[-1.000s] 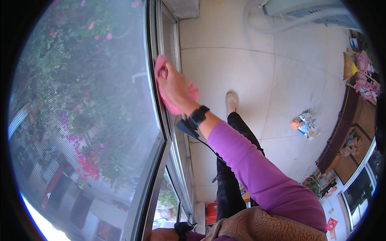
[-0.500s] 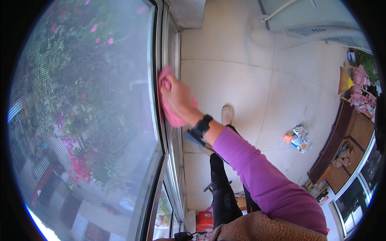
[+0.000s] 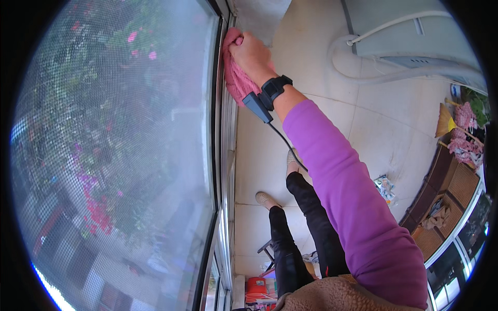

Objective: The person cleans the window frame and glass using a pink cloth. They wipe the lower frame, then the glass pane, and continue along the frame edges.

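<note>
My right hand (image 3: pixel 251 52) is closed on a pink cloth (image 3: pixel 234 79) and presses it against the dark window frame (image 3: pixel 220 155), near the frame's far upper corner. The arm reaches there in a purple sleeve (image 3: pixel 342 186). A black band (image 3: pixel 275 88) sits on the wrist, with a small dark device (image 3: pixel 257 106) and a cable hanging from it. A mesh screen (image 3: pixel 119 155) fills the left side, with pink flowers and buildings blurred behind it. My left hand is out of view.
My legs in black trousers (image 3: pixel 295 228) and beige shoes stand on a pale tiled floor (image 3: pixel 373 129). A white appliance with a hose (image 3: pixel 404 46) is at top right, a broom (image 3: pixel 445 120) and wicker cabinet (image 3: pixel 446 181) at right. A packet (image 3: pixel 385 186) and a red bucket (image 3: pixel 255 286) lie on the floor.
My right hand has slid the pink cloth further up along the window frame toward the top corner, with the arm stretching out longer. The view has tilted with it.
</note>
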Demonstrator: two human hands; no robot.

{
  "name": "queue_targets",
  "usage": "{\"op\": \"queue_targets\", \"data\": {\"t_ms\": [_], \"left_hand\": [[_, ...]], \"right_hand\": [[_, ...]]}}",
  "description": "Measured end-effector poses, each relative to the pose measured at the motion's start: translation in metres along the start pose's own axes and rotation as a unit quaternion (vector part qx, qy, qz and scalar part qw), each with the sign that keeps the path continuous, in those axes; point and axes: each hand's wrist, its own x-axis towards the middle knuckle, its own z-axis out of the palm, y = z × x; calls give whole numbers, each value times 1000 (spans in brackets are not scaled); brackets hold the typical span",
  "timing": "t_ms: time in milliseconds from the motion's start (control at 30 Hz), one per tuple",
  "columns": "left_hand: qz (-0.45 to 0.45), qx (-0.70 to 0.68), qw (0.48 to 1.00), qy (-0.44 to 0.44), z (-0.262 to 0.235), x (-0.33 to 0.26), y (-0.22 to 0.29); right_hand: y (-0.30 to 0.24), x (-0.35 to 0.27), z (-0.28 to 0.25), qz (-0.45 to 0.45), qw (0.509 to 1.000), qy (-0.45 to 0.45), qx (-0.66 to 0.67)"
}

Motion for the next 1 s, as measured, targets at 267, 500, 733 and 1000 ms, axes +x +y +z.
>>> {"op": "queue_targets", "data": {"t_ms": [267,500,733,1000], "left_hand": [[5,9,1000,-4,5,-8,0],[3,5,1000,-4,7,-10,-2],[0,1,1000,-2,9,-13,-2],[2,0,1000,-6,12,-13,-4]], "right_hand": [[-21,66,-11,-148,984,91,43],[-15,27,1,-145,977,153,-17],[-10,25,-5,-120,989,77,30],[-8,51,5,-41,993,84,73]]}}
